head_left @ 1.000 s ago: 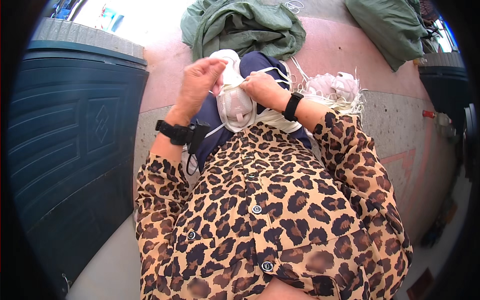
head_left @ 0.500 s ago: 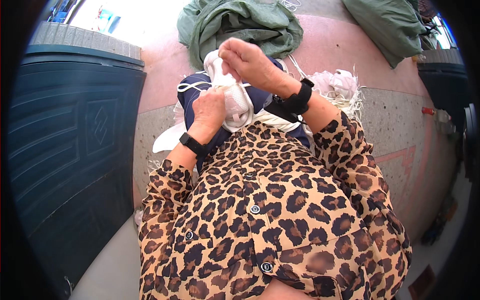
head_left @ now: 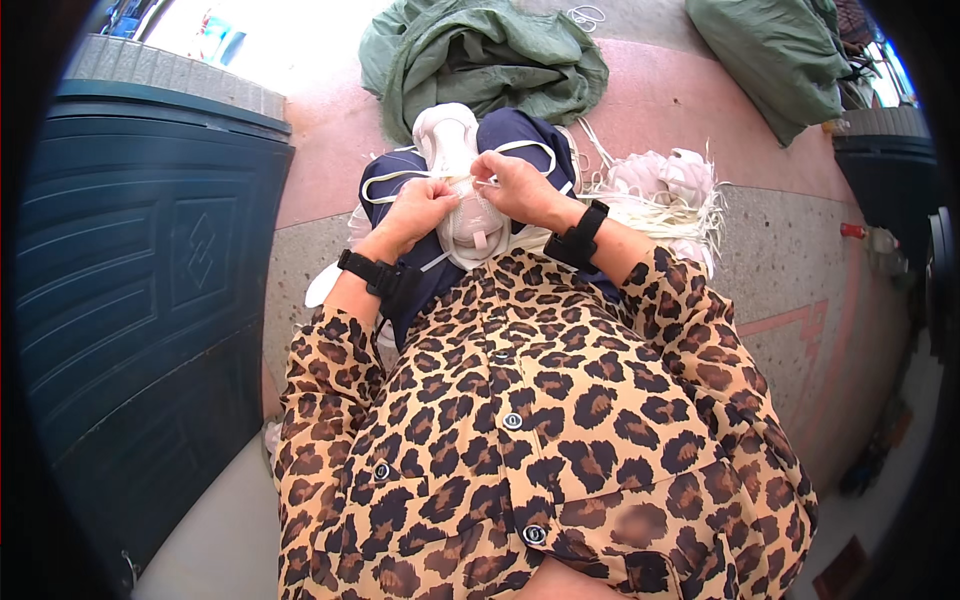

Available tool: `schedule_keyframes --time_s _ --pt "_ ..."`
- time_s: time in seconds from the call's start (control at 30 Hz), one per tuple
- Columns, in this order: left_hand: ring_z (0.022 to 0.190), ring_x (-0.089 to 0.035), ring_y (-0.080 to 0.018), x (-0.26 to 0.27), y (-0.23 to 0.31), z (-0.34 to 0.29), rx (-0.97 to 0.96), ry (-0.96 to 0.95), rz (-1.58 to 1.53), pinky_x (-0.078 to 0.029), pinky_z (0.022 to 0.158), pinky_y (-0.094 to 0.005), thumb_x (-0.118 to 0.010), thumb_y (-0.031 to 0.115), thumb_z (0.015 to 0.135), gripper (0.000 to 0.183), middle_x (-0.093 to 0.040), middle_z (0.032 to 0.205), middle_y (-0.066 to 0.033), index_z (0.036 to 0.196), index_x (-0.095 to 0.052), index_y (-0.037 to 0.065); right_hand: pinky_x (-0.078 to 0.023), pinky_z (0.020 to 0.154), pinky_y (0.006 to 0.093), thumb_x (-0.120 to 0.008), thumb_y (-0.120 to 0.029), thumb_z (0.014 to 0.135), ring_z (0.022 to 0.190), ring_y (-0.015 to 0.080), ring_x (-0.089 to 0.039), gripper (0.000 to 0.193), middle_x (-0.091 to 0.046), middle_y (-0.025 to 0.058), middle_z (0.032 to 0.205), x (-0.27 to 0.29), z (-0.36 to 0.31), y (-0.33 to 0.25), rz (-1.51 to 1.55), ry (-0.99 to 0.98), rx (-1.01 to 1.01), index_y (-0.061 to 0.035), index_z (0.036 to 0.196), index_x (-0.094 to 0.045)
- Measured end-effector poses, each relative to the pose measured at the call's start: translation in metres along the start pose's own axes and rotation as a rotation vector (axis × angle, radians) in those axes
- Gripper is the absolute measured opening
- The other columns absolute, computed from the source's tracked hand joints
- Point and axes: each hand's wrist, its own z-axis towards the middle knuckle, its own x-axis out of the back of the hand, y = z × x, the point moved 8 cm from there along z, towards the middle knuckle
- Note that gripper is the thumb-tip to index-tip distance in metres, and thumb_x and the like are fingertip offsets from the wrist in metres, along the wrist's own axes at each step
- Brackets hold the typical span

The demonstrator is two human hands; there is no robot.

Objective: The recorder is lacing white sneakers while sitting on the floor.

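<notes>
A white and pale pink sneaker (head_left: 476, 222) rests between my knees on dark blue trousers, its toe toward me and its heel end pointing away. Both hands meet over its lacing. My left hand (head_left: 422, 208) pinches at the shoe's left side, where a white shoelace (head_left: 378, 186) loops out over my thigh. From the other side my right hand (head_left: 520, 188) is closed on the lace, and a second loop arches out above its fingers toward my right knee. The fingertips partly cover the eyelets.
Beside my right leg lies a heap of pale shoes (head_left: 660, 175) with a bundle of white laces (head_left: 660, 222). A crumpled green sack (head_left: 490, 60) lies ahead and a full green sack (head_left: 765, 55) stands far right. A dark blue door (head_left: 150, 260) borders the left.
My right hand has come down from above the shoe's far end to the lacing, close to the left hand. A lace loop now shows on the right.
</notes>
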Motion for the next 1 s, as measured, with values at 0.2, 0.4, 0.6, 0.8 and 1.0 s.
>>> schedule_keyframes --time_s 0.2,0.4,0.6,0.8,1.0 --pt "0.061 -0.055 -0.0113 -0.001 0.01 -0.003 -0.188 0.22 0.04 -0.044 0.06 -0.0269 -0.062 0.016 0.076 0.017 -0.063 0.068 -0.0083 0.08 -0.064 -0.001 -0.046 0.076 0.0365 -0.058 -0.01 0.076 0.092 0.0321 -0.058 0.024 -0.061 0.0176 0.094 0.0 0.0 -0.001 0.014 0.006 0.009 -0.003 0.099 -0.053" --pt "0.073 -0.062 -0.0292 0.001 0.027 -0.016 -0.229 0.377 0.244 -0.047 0.066 -0.0347 -0.063 0.02 0.075 0.025 -0.062 0.078 -0.0191 0.091 -0.061 0.001 -0.045 0.076 0.0336 -0.058 -0.009 0.076 0.088 0.0268 -0.06 0.023 -0.061 0.0166 0.092 -0.006 0.007 0.007 0.138 0.001 -0.055 -0.0012 0.097 -0.055" --pt "0.074 -0.059 -0.0302 0.005 0.049 -0.023 -0.327 0.407 0.57 -0.046 0.069 -0.0373 -0.065 0.019 0.072 0.033 -0.059 0.077 -0.0162 0.101 -0.059 0.006 -0.034 0.051 0.0147 -0.056 -0.007 0.081 0.064 0.0013 -0.042 0.017 -0.048 -0.0051 0.077 0.004 0.004 0.031 0.645 -0.051 -0.229 -0.004 0.098 -0.054" --pt "0.081 -0.057 -0.0328 -0.012 0.052 -0.016 -0.386 0.314 0.618 -0.045 0.071 -0.0414 -0.062 0.023 0.075 0.026 -0.059 0.077 -0.0186 0.098 -0.061 0.012 -0.025 0.038 0.0174 -0.054 -0.018 0.087 0.046 0.0011 -0.033 0.016 -0.043 -0.0066 0.062 0.045 0.003 0.004 0.755 -0.008 -0.26 -0.0058 0.097 -0.052" --pt "0.077 -0.058 -0.0332 -0.01 0.045 -0.015 -0.387 0.348 0.517 -0.046 0.067 -0.0411 -0.06 0.024 0.077 0.022 -0.06 0.077 -0.0188 0.092 -0.061 0.007 -0.032 0.046 0.0178 -0.043 -0.021 0.092 0.052 0.0032 -0.037 0.02 -0.045 -0.0051 0.065 0.037 0.005 0.014 0.447 0.003 -0.248 -0.005 0.09 -0.054"
